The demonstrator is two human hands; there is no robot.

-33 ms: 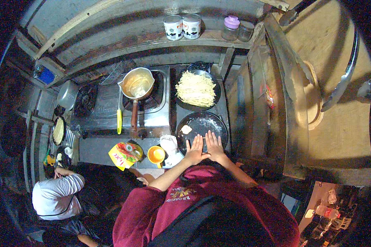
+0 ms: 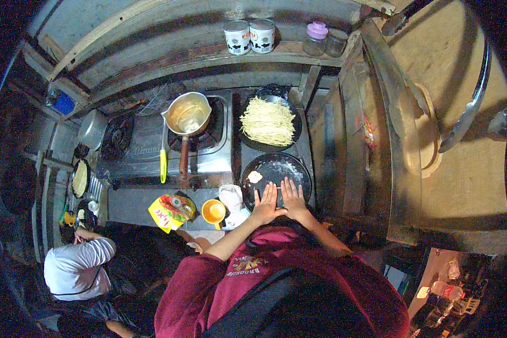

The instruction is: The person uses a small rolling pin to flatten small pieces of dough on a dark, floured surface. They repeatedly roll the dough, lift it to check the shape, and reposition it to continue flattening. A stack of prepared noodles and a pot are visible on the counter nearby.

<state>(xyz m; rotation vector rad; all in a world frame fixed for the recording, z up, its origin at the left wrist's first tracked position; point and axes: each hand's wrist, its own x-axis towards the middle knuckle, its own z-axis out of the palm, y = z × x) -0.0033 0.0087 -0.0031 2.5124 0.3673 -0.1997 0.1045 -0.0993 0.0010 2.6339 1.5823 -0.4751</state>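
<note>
Both of my hands lie flat, side by side, over the near part of a round black tray [image 2: 259, 194] dusted with white flour. My left hand [image 2: 267, 206] has its fingers stretched forward, and so does my right hand [image 2: 294, 201]; their thumbs meet. A thin pale strip, seemingly dough, shows between the fingers; what lies under the palms is hidden. To the left on the tray sits a small flat lump of dough [image 2: 255, 177]. Just beyond, a second dark round pan [image 2: 265, 147] holds a heap of thin pale dough strips [image 2: 267, 120].
A saucepan [image 2: 187, 115] stands on the stove [image 2: 146, 160], beside a yellow-handled utensil [image 2: 163, 167]. Nearer are a yellow packet [image 2: 166, 217], an orange cup [image 2: 213, 212] and a white bag [image 2: 231, 197]. A person in white [image 2: 76, 267] works at left. Cans [image 2: 238, 38] and jars [image 2: 315, 40] line the shelf.
</note>
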